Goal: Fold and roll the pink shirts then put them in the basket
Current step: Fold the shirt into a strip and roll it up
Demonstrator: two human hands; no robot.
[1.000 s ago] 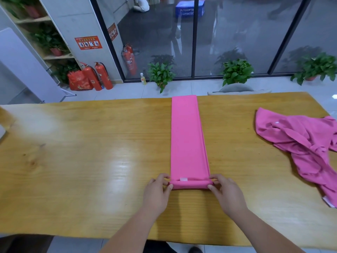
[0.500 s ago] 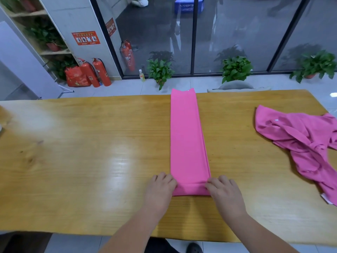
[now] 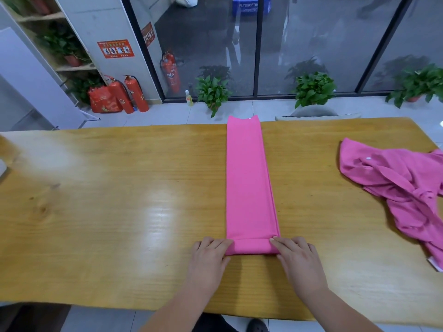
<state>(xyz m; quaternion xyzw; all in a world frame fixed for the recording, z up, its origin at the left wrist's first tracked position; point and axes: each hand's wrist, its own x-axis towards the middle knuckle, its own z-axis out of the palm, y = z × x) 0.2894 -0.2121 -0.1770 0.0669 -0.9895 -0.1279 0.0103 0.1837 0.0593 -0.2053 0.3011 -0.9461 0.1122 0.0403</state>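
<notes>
Fingers [image 3: 221, 243] of left hand [image 3: 209, 256] and right hand [image 3: 299, 258] lie nearly straight, pressing the ends of the started roll [image 3: 253, 246], not gripping it. Folded pink shirt [image 3: 249, 178] stretches directly away across the table [image 3: 119, 200] — long axis forward, both hands equally near. Roll likely travels away from the body.

Bright, even overhead light; white glare on table [image 3: 153, 219]; wide-angle bending at edges.

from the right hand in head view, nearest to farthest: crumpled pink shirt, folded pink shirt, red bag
1. folded pink shirt, centre, touched by the right hand
2. crumpled pink shirt, far right
3. red bag, far back left
</notes>
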